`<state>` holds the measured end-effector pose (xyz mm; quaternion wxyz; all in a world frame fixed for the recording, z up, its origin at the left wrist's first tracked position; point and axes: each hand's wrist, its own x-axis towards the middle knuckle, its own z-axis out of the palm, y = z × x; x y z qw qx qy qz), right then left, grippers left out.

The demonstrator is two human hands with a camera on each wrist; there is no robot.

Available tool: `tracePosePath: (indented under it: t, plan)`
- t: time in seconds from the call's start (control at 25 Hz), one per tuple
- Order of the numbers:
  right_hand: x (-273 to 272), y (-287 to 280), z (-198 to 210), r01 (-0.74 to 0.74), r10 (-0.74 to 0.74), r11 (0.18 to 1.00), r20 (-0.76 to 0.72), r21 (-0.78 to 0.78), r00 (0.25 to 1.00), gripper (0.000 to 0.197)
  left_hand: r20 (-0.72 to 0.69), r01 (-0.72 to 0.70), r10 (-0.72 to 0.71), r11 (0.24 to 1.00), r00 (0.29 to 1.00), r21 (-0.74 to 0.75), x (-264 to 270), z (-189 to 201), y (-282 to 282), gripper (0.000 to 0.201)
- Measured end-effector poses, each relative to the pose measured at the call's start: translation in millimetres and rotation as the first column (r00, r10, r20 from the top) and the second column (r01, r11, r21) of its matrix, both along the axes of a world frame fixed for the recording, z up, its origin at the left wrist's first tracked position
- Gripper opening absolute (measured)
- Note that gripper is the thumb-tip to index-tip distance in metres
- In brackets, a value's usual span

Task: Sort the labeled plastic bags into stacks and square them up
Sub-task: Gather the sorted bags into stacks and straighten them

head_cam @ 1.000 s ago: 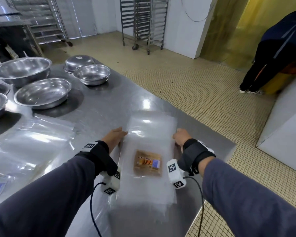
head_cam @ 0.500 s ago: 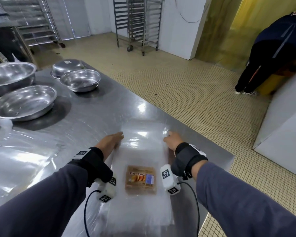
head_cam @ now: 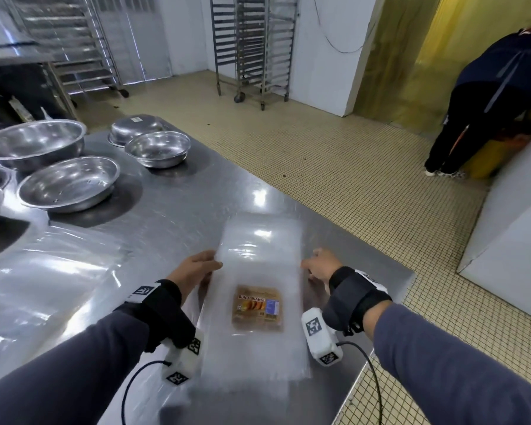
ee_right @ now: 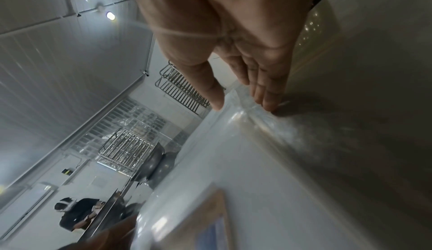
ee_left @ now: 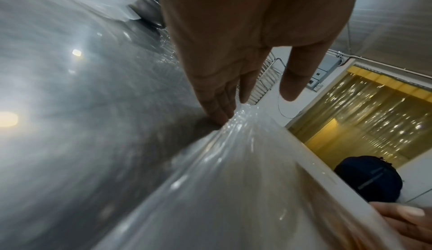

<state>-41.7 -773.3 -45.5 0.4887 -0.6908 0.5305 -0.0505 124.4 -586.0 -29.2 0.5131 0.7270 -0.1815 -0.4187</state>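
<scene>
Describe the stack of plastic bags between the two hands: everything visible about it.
The stack of plastic bags is a flat, long rectangle of clear, glossy film lying on the steel table near its right edge. The top bag carries a brown label reading "BIIKUT WANGI" with an orange picture and a blue patch. The near end looks slightly fanned. The left hand presses straight fingers against its left edge, and the right hand does the same on the right edge, thumbs above the film.
</scene>
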Motion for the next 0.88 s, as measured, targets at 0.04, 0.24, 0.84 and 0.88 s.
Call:
tracePosePath:
  t: [0.04,0.24,0.84,0.88]
  plan:
    - [-8.5,8.6,-0.2,-0.008,0.008,1.0,-0.013,0.004,1.0,0.051,0.001,-0.014,0.014,1.0,1.0,0.01,-5.6,0.1,10.5,0.02]
    - [-45.1,53.2,-2.9,-0.021,0.021,0.999,0.002,0.026,1.0,0.041,-0.075,-0.048,0.049,0.999,0.996,0.012,-28.5,-0.7,55.3,0.03]
    - [-36.4,102.2,-1.5,0.026,-0.023,0.997,-0.036,0.075,0.999,0.051,0.463,0.23,-0.569,0.764,0.68,0.602,-61.8,-20.9,74.0,0.094]
    - [-34.9,101.5,-0.9,0.041,-0.038,0.995,-0.029,0.09,0.999,0.055,0.462,0.226,-0.587,0.747,0.665,0.625,-62.2,-22.6,72.1,0.092]
